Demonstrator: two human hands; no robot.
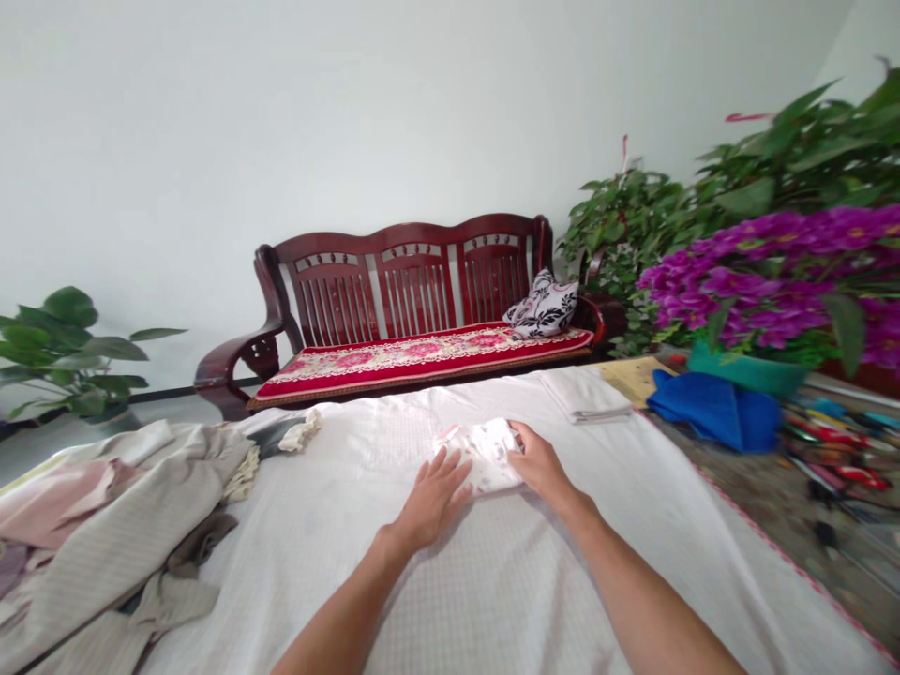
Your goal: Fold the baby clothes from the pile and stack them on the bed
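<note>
A small folded white cloth with a faint pinkish print (pixel 488 459) lies in front of me on the white bedsheet-like cover (pixel 337 544). Whether it is a garment I cannot tell. My left hand (pixel 434 497) rests flat at its left side, fingers spread and touching its edge. At the opposite side, my right hand (pixel 541 466) grips the right edge between thumb and fingers. Farther back on the cover lies another folded white cloth (pixel 587 394).
A heap of loose clothes (pixel 141 506) covers the left side. Beyond stands a wooden bench (pixel 414 272) with a red floral mat and a patterned cushion (pixel 541 307). On the right are purple flowers (pixel 766 272), a blue cloth item (pixel 717 408) and assorted clutter (pixel 844 450).
</note>
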